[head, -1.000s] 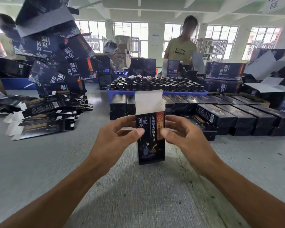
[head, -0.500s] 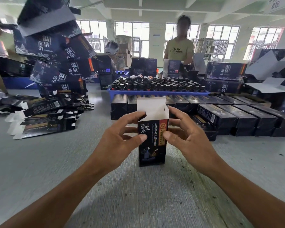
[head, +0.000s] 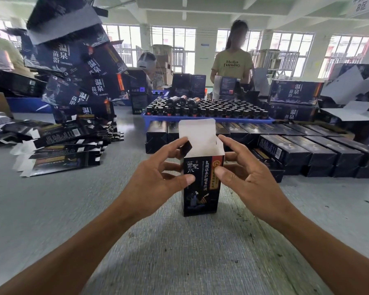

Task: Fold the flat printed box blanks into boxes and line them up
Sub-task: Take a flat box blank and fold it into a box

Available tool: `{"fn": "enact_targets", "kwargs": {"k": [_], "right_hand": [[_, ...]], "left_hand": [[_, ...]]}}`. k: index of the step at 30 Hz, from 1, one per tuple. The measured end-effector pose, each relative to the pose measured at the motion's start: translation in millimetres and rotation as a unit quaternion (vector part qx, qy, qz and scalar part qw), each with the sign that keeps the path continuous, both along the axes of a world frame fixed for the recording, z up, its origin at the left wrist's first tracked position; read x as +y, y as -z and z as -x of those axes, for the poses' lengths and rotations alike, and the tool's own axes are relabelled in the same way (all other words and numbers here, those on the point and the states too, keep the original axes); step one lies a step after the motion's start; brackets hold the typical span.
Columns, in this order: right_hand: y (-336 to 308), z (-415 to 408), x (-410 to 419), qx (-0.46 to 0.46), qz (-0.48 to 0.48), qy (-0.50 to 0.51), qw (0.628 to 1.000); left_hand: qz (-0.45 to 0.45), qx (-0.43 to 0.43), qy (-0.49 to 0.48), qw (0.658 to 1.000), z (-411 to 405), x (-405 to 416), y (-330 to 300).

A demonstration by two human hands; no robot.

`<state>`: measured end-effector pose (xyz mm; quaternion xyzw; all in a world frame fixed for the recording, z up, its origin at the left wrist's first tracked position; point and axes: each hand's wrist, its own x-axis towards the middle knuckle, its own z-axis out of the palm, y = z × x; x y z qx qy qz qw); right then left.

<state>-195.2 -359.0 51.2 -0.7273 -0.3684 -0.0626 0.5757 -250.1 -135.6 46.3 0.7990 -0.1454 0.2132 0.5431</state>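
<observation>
Flat blanks [head: 60, 143] lie stacked at left. Mid-surface, the left hand [head: 158, 177] grips the upright box [head: 200, 184], forefinger bending its side flap inward; the right hand [head: 249, 177] pinches the opposite edge. Closing looks underway: next, tuck the white lid [head: 197, 133], then join the finished row [head: 307, 150].

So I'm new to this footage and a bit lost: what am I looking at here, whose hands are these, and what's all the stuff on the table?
The camera sits on a person's head, looking down at their own bare hands; no machine. The left hand and right hand hold an upright dark printed cardboard box on the grey table, its white top flap open. Flat box blanks lie piled at left; finished dark boxes are lined up at right. Behind them a blue tray of small dark bottles.
</observation>
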Motion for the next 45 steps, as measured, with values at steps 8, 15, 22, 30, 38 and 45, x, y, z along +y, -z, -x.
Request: {"fn": "enact_targets", "kwargs": {"k": [8,15,22,30,38,45], "right_hand": [[-2.3,0.3,-2.1,0.005,0.013,-0.004,1.0],[-6.2,4.2,0.5,0.0,-0.054,-0.005,0.999],[-8.1,4.9,0.6,0.019,-0.098,0.007,0.995],[-12.9,13.4,5.3,-0.02,-0.104,0.037,0.994],[-9.5,9.7,3.5,-0.023,-0.113,0.043,0.992],[-7.4,8.8,3.9,-0.04,-0.086,0.061,0.994]], "left_hand": [[-0.027,-0.006,0.003,1.0,2.3,-0.7,-2.1],[0.027,-0.035,0.03,0.999,7.1,-9.1,-3.0],[0.061,-0.049,0.022,0.997,8.6,-13.2,-4.1],[0.058,-0.06,0.018,0.996,9.8,-14.9,-4.6],[0.107,-0.048,0.012,0.993,9.0,-12.8,-5.3],[0.048,-0.072,-0.026,0.996,8.6,-18.9,-3.5]]}}
